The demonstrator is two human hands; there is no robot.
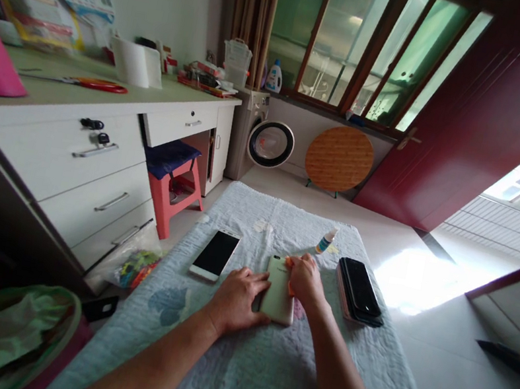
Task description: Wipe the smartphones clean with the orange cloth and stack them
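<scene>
A pale gold smartphone [279, 292] lies back side up on the blue quilted cloth [248, 373]. My left hand [237, 301] braces it, fingers on its left edge and thumb at its lower edge. With closed fingers, my right hand [306, 280] presses an orange cloth [289, 263] against the phone's upper right side; most of that cloth is hidden under the hand. Left of my hands rests a white phone [216, 255] with a dark screen facing up. A small spray bottle [326, 241] with a white top stands beyond my right hand. Further right is a stack of phones [359, 291], black on top.
At the left stands a white desk [92, 178] with drawers, a pink stool [171, 199] beside it. A lined waste bin [66, 348] sits at the lower left. A washing machine [244, 145] with its door open and a round wooden tabletop [339, 158] are at the back.
</scene>
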